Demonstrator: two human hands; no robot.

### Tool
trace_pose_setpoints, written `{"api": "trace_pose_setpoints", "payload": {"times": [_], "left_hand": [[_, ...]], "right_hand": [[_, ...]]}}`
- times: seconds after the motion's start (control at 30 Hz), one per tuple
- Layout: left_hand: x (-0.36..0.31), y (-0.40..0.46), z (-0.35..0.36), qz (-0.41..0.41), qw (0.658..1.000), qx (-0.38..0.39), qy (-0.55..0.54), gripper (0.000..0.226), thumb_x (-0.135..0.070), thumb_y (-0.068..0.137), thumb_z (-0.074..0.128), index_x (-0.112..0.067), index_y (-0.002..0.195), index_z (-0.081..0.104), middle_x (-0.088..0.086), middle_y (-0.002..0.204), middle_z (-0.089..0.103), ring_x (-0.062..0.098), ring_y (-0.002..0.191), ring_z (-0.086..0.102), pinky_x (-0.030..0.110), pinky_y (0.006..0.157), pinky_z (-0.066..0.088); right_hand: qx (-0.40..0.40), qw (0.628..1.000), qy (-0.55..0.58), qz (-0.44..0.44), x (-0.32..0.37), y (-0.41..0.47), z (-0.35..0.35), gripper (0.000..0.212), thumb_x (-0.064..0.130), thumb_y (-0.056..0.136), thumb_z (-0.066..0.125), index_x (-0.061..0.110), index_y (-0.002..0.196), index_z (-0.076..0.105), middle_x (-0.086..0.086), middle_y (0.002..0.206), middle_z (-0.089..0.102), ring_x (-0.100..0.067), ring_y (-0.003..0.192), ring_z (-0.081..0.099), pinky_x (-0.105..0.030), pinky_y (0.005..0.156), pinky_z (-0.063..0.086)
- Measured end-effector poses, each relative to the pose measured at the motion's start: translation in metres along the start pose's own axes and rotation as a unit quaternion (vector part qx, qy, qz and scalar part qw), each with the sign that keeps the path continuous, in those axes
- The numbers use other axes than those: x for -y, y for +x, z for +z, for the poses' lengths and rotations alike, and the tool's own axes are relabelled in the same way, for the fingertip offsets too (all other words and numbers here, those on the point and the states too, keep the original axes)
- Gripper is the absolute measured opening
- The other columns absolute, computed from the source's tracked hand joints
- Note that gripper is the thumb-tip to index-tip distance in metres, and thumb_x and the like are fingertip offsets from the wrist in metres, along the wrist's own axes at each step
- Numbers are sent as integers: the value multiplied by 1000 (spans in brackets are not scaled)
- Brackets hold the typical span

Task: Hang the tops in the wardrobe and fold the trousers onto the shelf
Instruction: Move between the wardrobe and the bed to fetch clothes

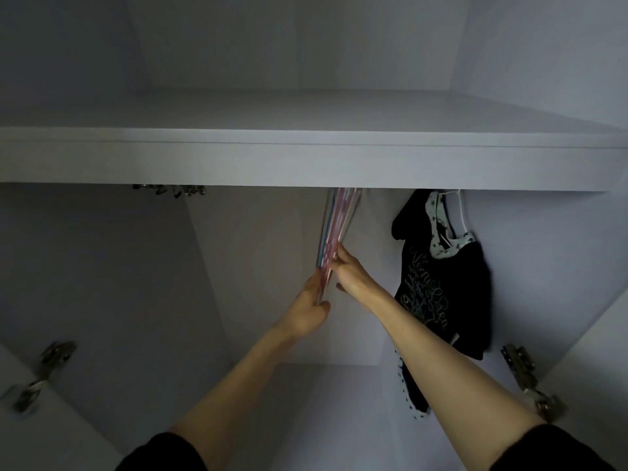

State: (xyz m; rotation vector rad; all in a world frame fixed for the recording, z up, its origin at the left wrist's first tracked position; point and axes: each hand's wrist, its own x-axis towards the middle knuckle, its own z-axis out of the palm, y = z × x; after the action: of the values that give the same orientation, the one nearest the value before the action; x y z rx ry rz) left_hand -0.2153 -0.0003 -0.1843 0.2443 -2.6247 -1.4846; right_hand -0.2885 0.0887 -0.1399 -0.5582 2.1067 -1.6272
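A bunch of thin coloured hangers (336,229) hangs from under the white shelf (306,164) in the middle of the wardrobe. My left hand (311,309) grips the lower end of the bunch. My right hand (346,270) pinches its edge from the right, just above the left hand. To the right, a black top with pale lettering (438,287) hangs on a white hanger (460,212), with a white star-print garment beneath it. The rail is hidden behind the shelf edge.
White wardrobe walls close in at left and right. Metal door hinges sit at lower left (44,372) and lower right (525,375). Some metal clips (170,190) show under the shelf at left. The upper shelf compartment (306,107) holds nothing visible.
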Motion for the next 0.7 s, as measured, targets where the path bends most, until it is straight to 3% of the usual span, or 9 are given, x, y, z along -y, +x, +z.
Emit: {"api": "trace_pose_setpoints", "payload": {"times": [0.07,0.13,0.23,0.3,0.43,0.6,0.7], "left_hand": [[8,-9,-12,-5,1000,-4,-1,71,10,89,42,-7,149,6,10,156,13,20,144,13,2,95,8],[14,-20,-26,-12,1000,-16,-3,74,13,88,41,-7,148,4,11,156,12,21,144,12,1,93,9],[25,-32,-49,-22,999,-34,-7,75,14,88,39,-9,149,1,9,157,9,20,144,11,0,91,10],[33,-39,-68,-34,998,-45,3,74,12,89,38,-11,149,1,8,157,9,20,144,12,2,92,12],[45,-48,-92,-48,997,-53,33,74,11,89,35,-15,150,2,7,158,9,20,145,11,15,107,12],[55,-59,-96,-34,997,-47,48,68,6,93,39,-10,149,6,7,156,15,19,144,13,2,95,8],[69,-69,-84,-53,995,-69,49,66,-4,96,43,-9,150,5,5,158,10,16,144,12,4,97,7]], "right_hand": [[21,1000,21,1,4,1,15,52,9,101,34,29,148,24,2,146,39,-13,128,40,-25,100,32],[44,999,28,11,8,6,34,53,9,101,33,35,147,26,6,141,42,-17,127,42,-34,106,35],[77,997,19,19,16,12,63,54,13,102,32,39,148,22,1,149,37,-23,131,41,-45,108,36],[97,995,18,17,22,17,82,54,13,102,31,40,147,22,1,150,36,-21,132,39,-43,107,37],[122,992,29,18,27,23,106,57,11,100,33,42,146,24,4,148,39,-18,131,41,-44,106,38],[103,994,42,-2,18,24,113,50,19,103,30,41,147,20,3,151,35,-20,133,40,-48,110,35],[74,997,-5,-34,1,13,105,46,32,104,27,37,149,16,4,154,28,-17,139,30,-37,116,24]]}}
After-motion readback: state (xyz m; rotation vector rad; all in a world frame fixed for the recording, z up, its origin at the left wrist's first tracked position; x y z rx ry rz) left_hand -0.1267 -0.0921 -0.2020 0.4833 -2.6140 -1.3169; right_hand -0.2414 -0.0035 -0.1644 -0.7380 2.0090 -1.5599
